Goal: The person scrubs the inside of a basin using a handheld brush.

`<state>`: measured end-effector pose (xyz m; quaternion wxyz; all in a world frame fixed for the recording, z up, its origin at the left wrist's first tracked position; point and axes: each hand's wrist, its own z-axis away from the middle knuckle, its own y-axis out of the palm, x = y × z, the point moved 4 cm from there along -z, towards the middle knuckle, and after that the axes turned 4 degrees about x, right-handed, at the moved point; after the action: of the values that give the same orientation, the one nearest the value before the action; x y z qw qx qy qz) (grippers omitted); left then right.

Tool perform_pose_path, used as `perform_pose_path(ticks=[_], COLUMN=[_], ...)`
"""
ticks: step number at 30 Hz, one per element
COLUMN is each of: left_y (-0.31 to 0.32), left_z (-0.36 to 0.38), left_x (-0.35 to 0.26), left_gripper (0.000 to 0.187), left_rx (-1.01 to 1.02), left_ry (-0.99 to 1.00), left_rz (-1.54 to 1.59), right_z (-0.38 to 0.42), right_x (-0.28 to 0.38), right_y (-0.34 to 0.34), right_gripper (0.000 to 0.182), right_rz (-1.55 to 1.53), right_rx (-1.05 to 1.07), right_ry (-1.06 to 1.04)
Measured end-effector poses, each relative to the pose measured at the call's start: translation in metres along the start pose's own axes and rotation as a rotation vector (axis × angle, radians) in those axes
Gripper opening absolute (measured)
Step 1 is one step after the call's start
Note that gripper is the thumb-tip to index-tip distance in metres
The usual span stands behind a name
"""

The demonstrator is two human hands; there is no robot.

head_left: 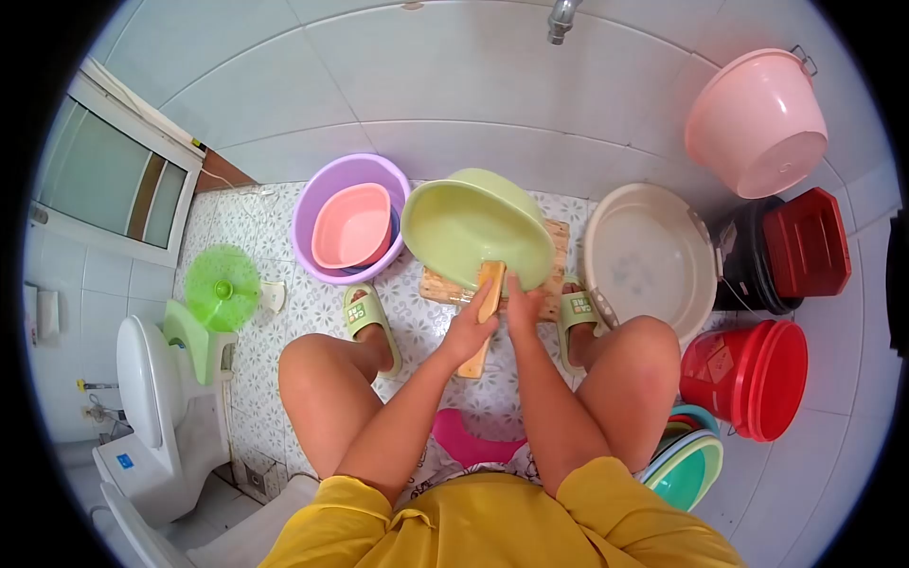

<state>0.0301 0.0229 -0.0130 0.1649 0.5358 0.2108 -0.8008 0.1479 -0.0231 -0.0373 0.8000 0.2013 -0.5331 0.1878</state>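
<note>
- Your left hand (pixel 466 333) was wrapped round a wooden brush (pixel 491 289), its fingers closed on the handle. The brush's long axis ran mostly forward from those fingers, with its broad head just ahead of them; you could not see its bristles from here.
- Your right hand (pixel 523 310) was just to the right of the left, its thumb up against the near rim of the green basin (pixel 473 227). It seemed to pinch that rim, though its other fingertips could not be made out.
- Your forearms came in from either side of your body and drew together toward the hands, between your knees (pixel 314 369). The left one slanted forward and right, the right one forward and slightly left.
- The green basin lay directly ahead of both hands, tilted, its hollow turned toward you. Its long axis ran from far left of the fingers to near right, so the right hand was nearer its right end, and the brush head overlapped the near rim.
- Beyond the fingers, partly behind the basin, was a wooden board (pixel 561 248).
- Farther out, a purple basin (pixel 301 222) stood forward and left of your fingers, and a beige basin (pixel 592 248) forward and right.
</note>
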Motion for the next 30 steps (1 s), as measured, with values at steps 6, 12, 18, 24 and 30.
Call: perform_pose_path(ticks=[6,12,18,24,30], left_y=[-0.025,-0.051,-0.008,-0.008,-0.048], left_z=[0.012,0.013,0.021,0.021,0.025], left_x=[-0.030,-0.020,-0.025,-0.015,-0.018], left_gripper=[0.074,0.065,0.062,0.064,0.069], left_rx=[-0.013,-0.349,0.006,-0.097,-0.367], left_ry=[-0.314,-0.303,-0.123,-0.142,-0.238], left_rz=[-0.788,-0.921,-0.626,-0.705,-0.663], right_z=[0.003,-0.002,-0.001,0.001,0.000], right_x=[0.001,0.007,-0.004,-0.002,0.003], right_y=[0.007,0.004,0.002,-0.003,-0.003], right_gripper=[0.026,0.027,0.028,0.036,0.035], right_rz=[-0.163,-0.113,-0.044,-0.152,-0.187], right_rx=[-0.046,0.014,0.005,-0.020,0.040], right_ry=[-0.036,-0.029,0.082,0.076,0.083])
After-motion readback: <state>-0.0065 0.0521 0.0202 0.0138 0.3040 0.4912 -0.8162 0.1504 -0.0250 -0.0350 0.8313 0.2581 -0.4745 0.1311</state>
